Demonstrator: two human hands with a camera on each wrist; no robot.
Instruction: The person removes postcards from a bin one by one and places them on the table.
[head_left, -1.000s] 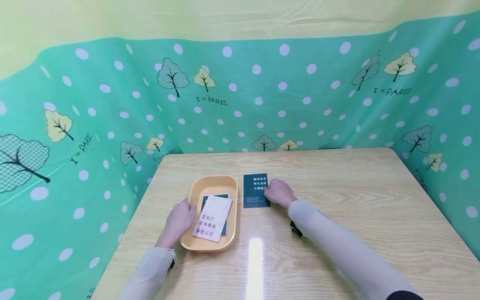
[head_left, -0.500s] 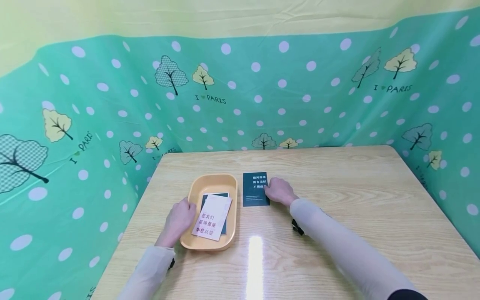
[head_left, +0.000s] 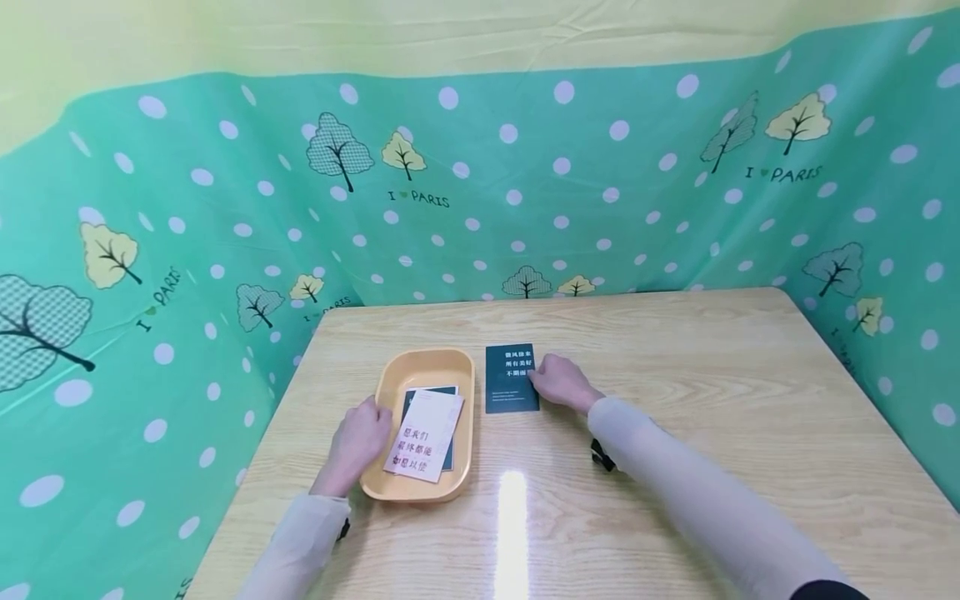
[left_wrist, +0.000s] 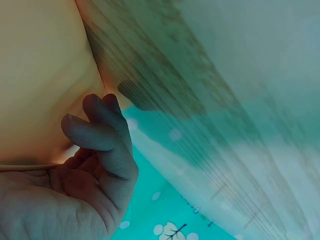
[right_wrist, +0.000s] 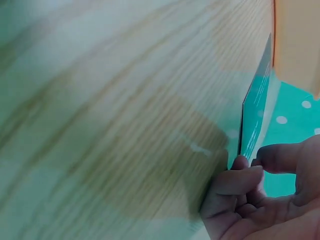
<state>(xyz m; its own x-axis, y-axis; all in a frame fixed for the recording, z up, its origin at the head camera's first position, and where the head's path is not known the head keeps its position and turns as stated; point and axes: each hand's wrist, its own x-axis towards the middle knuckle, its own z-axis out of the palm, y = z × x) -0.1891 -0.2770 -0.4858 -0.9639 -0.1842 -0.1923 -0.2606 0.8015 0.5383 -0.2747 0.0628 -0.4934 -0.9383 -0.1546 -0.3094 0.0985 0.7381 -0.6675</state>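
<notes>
At the left of the table, an orange plastic tray point(head_left: 392, 367) holds a pale pink card point(head_left: 429, 433) with dark red writing. That card lies slantwise over a dark green card point(head_left: 448, 458). My left hand point(head_left: 362, 437) grips the tray's left rim, and the left wrist view shows its curled fingers point(left_wrist: 95, 132) against the outer wall. Right of the tray, another dark green card point(head_left: 506, 379) with white writing lies on the table. My right hand point(head_left: 562, 383) pinches its right edge; the right wrist view shows thumb and fingertips point(right_wrist: 245, 180) at that edge.
The wooden table point(head_left: 675, 358) extends to the right of both hands. A green dotted cloth point(head_left: 525, 167) with printed trees hangs around the back and sides. A bright light reflection lies on the tabletop near the front.
Both hands, the tray and the cards keep nearly the same places. My right forearm has shifted slightly to the right, and the view has tilted a little.
</notes>
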